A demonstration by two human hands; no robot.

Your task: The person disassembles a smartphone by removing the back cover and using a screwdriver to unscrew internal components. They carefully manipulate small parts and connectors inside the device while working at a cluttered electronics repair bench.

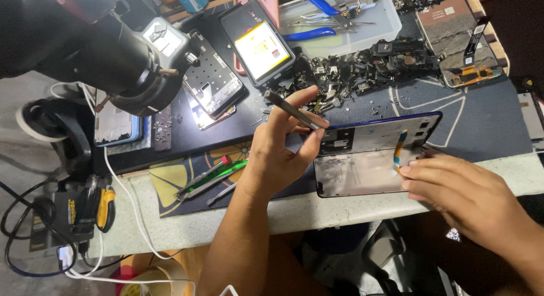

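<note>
Beside the opened phone [368, 160], left hand [277, 151] fingers pinched shut around metal tweezers [292, 110], right hand [464, 194] fingertips pressing its right edge, gripping nothing.

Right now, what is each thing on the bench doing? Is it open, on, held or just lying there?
Blue-framed phone: opened up, insides showing, lying flat.
Tweezers: held up in the left hand.
Right hand: fingertips resting on the opened phone's edge.
Phone with yellow screen: switched on, screen lit.
Bare phone frame: stripped, lying under the microscope.
Blue-handled pliers: lying in the white tray.
</note>
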